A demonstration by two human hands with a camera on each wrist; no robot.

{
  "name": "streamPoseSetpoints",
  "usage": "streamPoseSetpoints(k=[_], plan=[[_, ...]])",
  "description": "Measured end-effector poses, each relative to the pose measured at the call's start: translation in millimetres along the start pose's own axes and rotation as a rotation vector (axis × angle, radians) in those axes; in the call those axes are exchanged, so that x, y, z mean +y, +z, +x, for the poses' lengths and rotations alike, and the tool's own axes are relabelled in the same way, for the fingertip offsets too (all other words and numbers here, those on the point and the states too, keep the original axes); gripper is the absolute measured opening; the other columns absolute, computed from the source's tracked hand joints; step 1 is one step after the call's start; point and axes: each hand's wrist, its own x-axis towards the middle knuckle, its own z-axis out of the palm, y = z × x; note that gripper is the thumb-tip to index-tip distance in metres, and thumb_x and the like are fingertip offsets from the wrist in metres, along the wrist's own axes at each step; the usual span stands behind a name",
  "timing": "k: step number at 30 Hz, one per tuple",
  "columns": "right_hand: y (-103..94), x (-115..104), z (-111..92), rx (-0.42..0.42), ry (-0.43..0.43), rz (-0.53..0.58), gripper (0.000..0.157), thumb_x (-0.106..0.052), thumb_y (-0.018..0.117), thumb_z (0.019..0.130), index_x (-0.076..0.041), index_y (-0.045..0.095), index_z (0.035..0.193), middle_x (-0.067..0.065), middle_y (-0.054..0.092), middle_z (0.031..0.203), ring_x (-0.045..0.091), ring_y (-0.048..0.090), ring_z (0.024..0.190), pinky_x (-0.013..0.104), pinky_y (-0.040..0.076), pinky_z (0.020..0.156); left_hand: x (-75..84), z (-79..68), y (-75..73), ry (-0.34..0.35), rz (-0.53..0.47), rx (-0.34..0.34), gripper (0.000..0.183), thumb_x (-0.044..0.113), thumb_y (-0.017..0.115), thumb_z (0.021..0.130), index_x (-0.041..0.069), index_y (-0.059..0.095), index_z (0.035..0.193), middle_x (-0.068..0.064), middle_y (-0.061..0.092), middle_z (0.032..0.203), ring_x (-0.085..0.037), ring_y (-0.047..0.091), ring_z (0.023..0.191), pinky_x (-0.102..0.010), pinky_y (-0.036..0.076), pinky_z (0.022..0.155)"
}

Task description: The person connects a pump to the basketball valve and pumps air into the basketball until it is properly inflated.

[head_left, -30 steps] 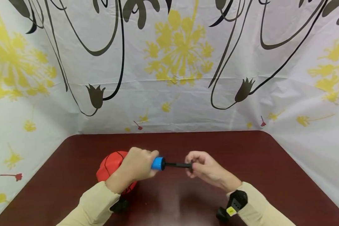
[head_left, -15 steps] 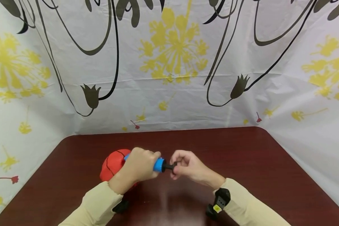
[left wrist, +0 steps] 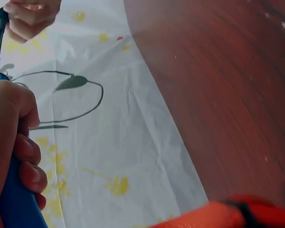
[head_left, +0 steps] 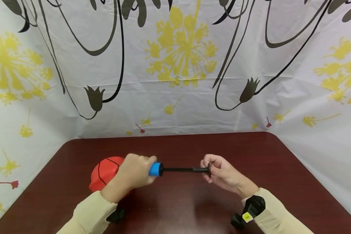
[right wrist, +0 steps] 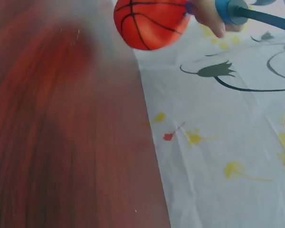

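My left hand (head_left: pixel 136 174) grips the blue barrel of a hand pump (head_left: pixel 156 169), its fingers wrapped round it in the left wrist view. The black pump rod stands far out of the barrel. At its end my right hand (head_left: pixel 223 172) pinches the black handle (head_left: pixel 209 169) between thumb and fingers. Behind the left hand is a red toy basketball (head_left: pixel 105 172) with black lines, its skin dented and uneven in the head view. In the right wrist view the basketball (right wrist: pixel 149 23) sits at the far end of the pump, beside the left hand.
A dark red-brown table (head_left: pixel 175 208) lies under both hands. White cloth (head_left: pixel 175 107) printed with yellow and dark plants hangs at the back and sides. Each wrist wears a black camera, the right one (head_left: pixel 253 208) with a yellow label.
My right hand first pushed the rod into the barrel toward the left hand, then drew it out to the right again, farther than at first. The left hand and ball shifted slightly left.
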Motion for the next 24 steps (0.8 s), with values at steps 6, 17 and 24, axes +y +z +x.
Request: streamPoseSetpoints(k=[6,17,24], plan=[[4.5,26.3,23.2,0.086,0.003,-0.128,0.007,-0.009,0.051,0.089,-0.010,0.054,0.095,0.000,0.056,0.085,0.009,0.058,0.074,0.019,0.048,0.063,16.0,18.0,2.9,-0.001,-0.010,-0.006,0.030,0.032,0.071,0.060,0.012,0.050,0.065,0.005,0.042,0.047,-0.007,0.037,0.038,-0.021,0.034,0.039],[1.6,6.3,12.1,0.100,-0.026,-0.063,0.011,-0.011,0.051,0.089,-0.007,0.057,0.097,0.001,0.057,0.085,0.008,0.057,0.072,0.017,0.045,0.064,8.1,11.6,2.4,-0.024,-0.005,-0.043,0.032,0.035,0.071,0.063,0.011,0.050,0.071,0.004,0.049,0.051,-0.009,0.045,0.040,-0.024,0.036,0.038],[-6.4,8.8,1.4,0.078,-0.002,-0.099,0.010,-0.011,0.049,0.089,-0.006,0.055,0.096,0.001,0.055,0.086,0.007,0.057,0.073,0.017,0.046,0.063,2.5,1.7,5.4,-0.041,-0.002,-0.098,0.031,0.034,0.071,0.063,0.012,0.052,0.070,0.003,0.050,0.052,-0.009,0.045,0.041,-0.024,0.038,0.040]])
